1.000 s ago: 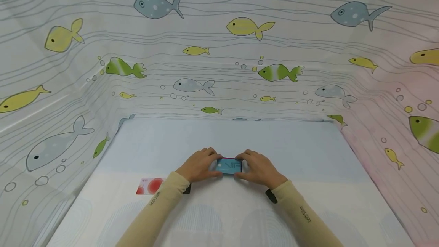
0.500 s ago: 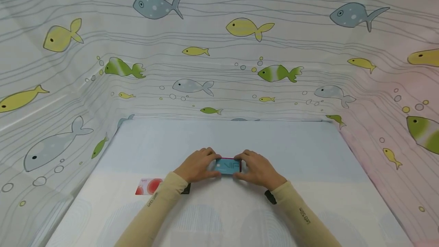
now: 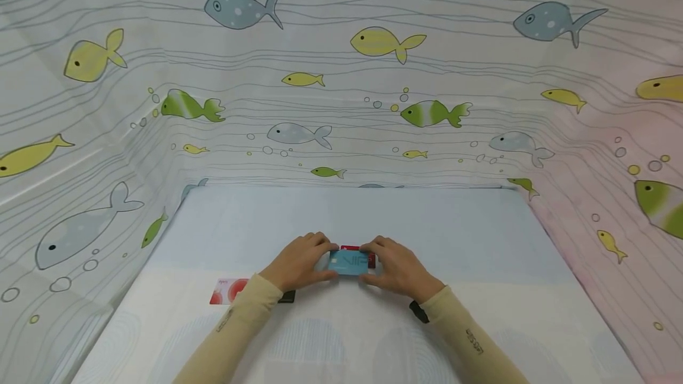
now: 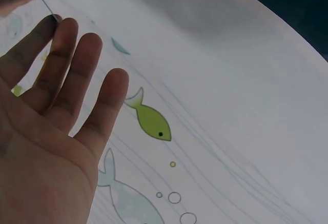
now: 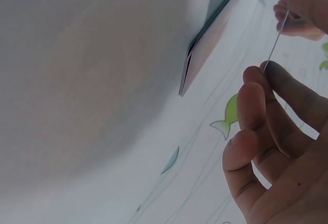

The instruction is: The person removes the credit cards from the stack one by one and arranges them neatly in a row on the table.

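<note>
A light-blue bank card with dark lettering is held by its ends between my two hands. My left hand pinches its left end with thumb and index finger; the other fingers stretch out in the left wrist view. At the right end, my right hand pinches it the same way, and the right wrist view shows the card edge-on as a thin line. Behind it a red card shows along the top and right. Cards lie in a thin stack on the table in the right wrist view.
To the left lies a pink and white card with a red circle, partly hidden by my left sleeve. A black item peeks out past that sleeve. Fish-patterned cloth walls enclose the white table on three sides.
Both hands have shifted the blue card slightly left and toward me. More of the red card now shows behind it and at its right.
</note>
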A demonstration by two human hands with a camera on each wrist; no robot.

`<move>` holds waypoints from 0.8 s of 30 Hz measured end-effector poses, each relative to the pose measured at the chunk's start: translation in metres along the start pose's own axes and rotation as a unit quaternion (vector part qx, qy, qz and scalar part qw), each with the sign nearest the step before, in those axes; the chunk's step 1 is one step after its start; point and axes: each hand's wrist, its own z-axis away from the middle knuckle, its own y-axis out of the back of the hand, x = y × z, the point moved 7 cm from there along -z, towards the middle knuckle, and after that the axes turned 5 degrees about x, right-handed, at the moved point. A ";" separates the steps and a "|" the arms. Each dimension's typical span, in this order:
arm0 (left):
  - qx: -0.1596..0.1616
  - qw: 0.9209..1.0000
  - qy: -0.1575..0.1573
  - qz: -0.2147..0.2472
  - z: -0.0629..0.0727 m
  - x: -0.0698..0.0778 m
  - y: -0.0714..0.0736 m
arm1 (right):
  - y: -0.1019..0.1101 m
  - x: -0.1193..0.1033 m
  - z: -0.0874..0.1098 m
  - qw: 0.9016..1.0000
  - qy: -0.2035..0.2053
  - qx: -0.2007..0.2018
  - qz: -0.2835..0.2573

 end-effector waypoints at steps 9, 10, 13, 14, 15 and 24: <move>0.011 1.000 -0.014 -0.009 0.012 -0.001 0.006 | -0.005 -0.010 0.001 1.000 0.018 0.005 -0.002; 0.009 1.000 -0.012 -0.009 0.014 -0.002 0.006 | -0.005 -0.011 0.001 1.000 0.019 0.002 -0.002; 0.006 1.000 -0.008 -0.012 0.018 -0.003 0.006 | -0.007 -0.014 0.001 1.000 0.024 -0.002 -0.007; 0.006 1.000 -0.007 -0.013 0.019 -0.003 0.006 | -0.007 -0.014 0.001 1.000 0.025 -0.003 -0.007; 0.008 1.000 -0.009 -0.014 0.020 -0.003 0.006 | -0.008 -0.015 0.001 1.000 0.027 -0.004 -0.007; 0.035 0.999 -0.024 -0.008 0.028 -0.003 0.010 | -0.010 -0.022 -0.001 0.998 0.057 0.011 -0.005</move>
